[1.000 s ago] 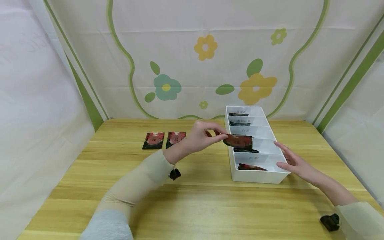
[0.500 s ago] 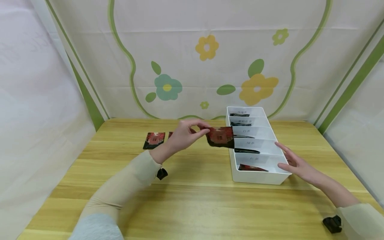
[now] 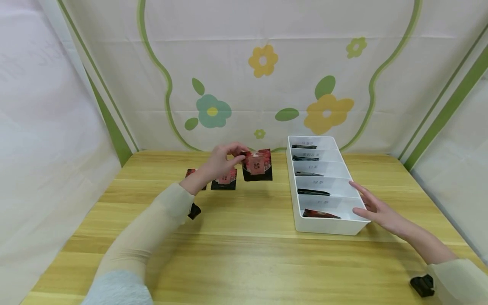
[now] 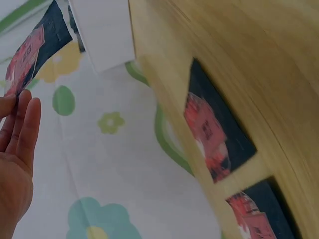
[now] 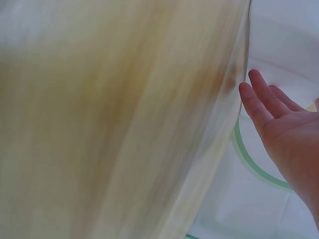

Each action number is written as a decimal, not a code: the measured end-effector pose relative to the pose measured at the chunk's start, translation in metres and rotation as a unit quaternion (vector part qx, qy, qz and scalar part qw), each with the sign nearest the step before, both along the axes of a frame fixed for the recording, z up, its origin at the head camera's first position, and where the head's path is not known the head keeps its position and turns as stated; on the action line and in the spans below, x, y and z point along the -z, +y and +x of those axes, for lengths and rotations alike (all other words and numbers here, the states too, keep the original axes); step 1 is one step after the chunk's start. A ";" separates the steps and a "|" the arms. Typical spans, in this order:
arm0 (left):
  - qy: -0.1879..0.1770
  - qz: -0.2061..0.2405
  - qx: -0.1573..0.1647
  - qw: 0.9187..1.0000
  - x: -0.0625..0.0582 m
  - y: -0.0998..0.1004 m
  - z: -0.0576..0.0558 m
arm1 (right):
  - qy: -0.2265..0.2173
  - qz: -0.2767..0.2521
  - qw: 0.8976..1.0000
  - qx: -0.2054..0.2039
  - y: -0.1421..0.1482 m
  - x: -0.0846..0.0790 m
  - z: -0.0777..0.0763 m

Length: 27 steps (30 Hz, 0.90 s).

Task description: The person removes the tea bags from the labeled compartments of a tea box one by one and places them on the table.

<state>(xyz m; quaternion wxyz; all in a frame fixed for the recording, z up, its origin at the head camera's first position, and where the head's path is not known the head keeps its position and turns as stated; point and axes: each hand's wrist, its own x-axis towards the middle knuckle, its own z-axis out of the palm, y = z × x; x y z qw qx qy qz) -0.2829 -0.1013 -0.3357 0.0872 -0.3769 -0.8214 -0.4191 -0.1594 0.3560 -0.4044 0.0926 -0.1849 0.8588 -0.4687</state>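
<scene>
Between thumb and fingers my left hand (image 3: 221, 163) pinches a red-and-black tea bag sachet (image 3: 257, 165) by its upper left corner, held up over the table. The same sachet (image 4: 35, 50) shows its printed front in the left wrist view. Two matching sachets lie flat on the table; one (image 3: 224, 179) is just below my left hand, the other (image 3: 190, 173) is partly covered by my wrist. At the right side of a white divided box (image 3: 325, 226), my right hand (image 3: 377, 212) rests with spread, relaxed fingers at the rim.
The box's labelled compartments hold sachets: a red one (image 3: 320, 214) in the nearest, dark ones such as a black sachet (image 3: 313, 192) behind. A flower-patterned cloth (image 3: 228, 63) stands behind the wooden table (image 3: 244, 262).
My left hand has carried the sachet leftward from above the box to beside the two lying sachets, turning its front toward me. My right hand stays at the box.
</scene>
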 end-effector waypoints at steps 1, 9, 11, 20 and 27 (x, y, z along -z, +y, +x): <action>-0.007 -0.010 -0.005 1.000 0.002 -0.002 -0.003 | 0.001 0.001 1.000 0.000 0.000 0.000 0.000; -0.082 -0.084 -0.039 0.992 0.019 -0.007 -0.021 | 0.009 0.002 1.000 -0.001 0.000 0.001 -0.001; -0.098 -0.088 -0.044 0.990 0.024 -0.006 -0.025 | 0.010 0.003 1.000 -0.001 0.000 0.001 -0.001; -0.162 -0.109 -0.046 0.980 0.045 0.000 -0.044 | 0.016 0.005 1.000 0.000 0.001 0.004 -0.001; -0.150 -0.140 -0.046 0.978 0.062 0.003 -0.057 | 0.016 0.001 1.000 -0.001 0.000 0.002 -0.001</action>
